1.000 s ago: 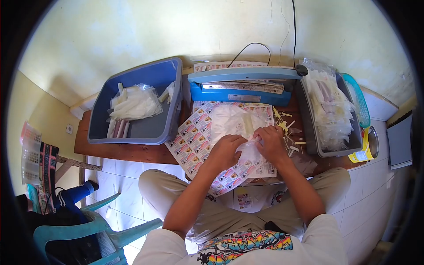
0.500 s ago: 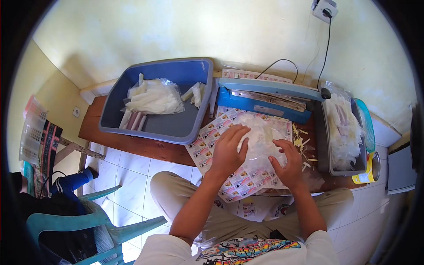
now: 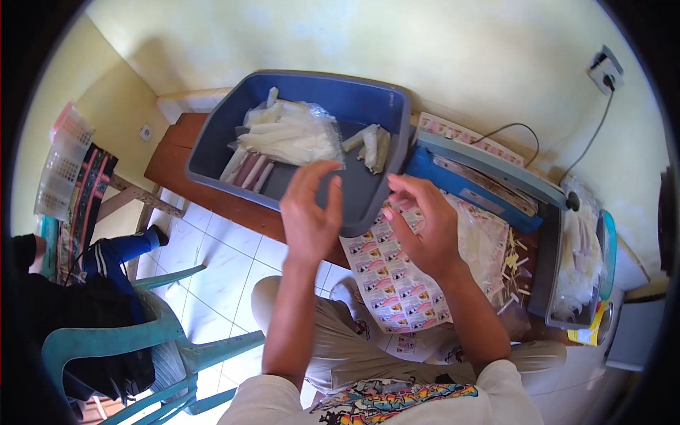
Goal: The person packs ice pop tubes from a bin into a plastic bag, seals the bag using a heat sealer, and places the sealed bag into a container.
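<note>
My left hand (image 3: 312, 212) is raised in front of the near rim of a blue-grey plastic tub (image 3: 333, 202), its fingers curved and apart with nothing in them. My right hand (image 3: 428, 227) hangs above a sheet of printed paper (image 3: 397, 297), fingers bent and spread, also holding nothing. Inside the tub lies a clear bag of pale, stick-shaped pieces (image 3: 290, 134). Several loose wrapped sticks (image 3: 248, 171), some white and some purplish, lie below that bag, and more pale ones (image 3: 374, 145) rest at the right. Clear plastic (image 3: 478, 244) lies on the paper, partly behind my right hand.
A blue bar sealer (image 3: 482, 184) with a long grey arm stands behind the paper, near a wall socket (image 3: 605, 74). At the right are a grey container of plastic-wrapped pieces (image 3: 577, 262) and a yellow tin (image 3: 591, 329). A green chair (image 3: 142, 340) and another person's blue-clad leg (image 3: 124, 255) are at left.
Both hands have lifted off the clear plastic on the paper and moved left toward the tub. My view has turned left, so the bench things appear further right.
</note>
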Available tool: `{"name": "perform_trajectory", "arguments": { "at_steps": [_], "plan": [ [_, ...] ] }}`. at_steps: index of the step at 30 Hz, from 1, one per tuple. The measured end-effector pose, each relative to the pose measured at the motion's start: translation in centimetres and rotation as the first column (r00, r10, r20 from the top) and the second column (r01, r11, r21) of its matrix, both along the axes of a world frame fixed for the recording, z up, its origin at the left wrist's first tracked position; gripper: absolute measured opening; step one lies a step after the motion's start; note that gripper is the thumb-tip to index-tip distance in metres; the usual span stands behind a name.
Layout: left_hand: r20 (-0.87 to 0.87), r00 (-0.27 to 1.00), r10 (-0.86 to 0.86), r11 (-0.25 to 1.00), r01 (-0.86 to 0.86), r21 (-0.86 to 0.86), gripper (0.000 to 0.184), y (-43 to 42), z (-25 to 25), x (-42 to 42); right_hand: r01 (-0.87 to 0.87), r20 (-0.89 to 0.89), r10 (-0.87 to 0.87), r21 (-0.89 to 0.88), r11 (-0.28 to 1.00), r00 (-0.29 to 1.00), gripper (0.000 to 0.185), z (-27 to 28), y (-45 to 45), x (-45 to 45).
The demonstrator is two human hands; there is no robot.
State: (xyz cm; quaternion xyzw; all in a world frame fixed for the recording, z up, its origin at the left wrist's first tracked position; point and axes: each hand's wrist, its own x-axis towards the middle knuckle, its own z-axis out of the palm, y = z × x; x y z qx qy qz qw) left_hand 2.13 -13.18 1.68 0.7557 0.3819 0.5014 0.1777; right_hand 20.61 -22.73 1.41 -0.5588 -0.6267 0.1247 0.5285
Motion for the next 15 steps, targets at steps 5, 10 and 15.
{"name": "perform_trajectory", "arguments": {
  "at_steps": [5, 10, 15],
  "plan": [
    [-0.121, 0.979, 0.165, 0.983, -0.174, -0.067, 0.018, 9.4, -2.4, -6.4, -0.237, 0.077, 0.233, 0.049, 0.970, 0.969, 0.037, 0.8, 11.0, -3.6],
    [-0.348, 0.907, 0.238, 0.951, -0.290, -0.104, 0.024, 15.4, -3.6, -11.8, -0.361, 0.304, 0.415, -0.220, 0.906, 0.857, 0.037, -3.8, 23.5, -8.0],
    [-0.629, 0.728, 0.275, 0.795, -0.539, -0.276, 0.030, 15.4, -2.9, -12.5, -0.492, 0.336, 0.598, -0.352, 0.796, 0.728, 0.037, -7.9, 30.2, -12.3]
  ]
}}
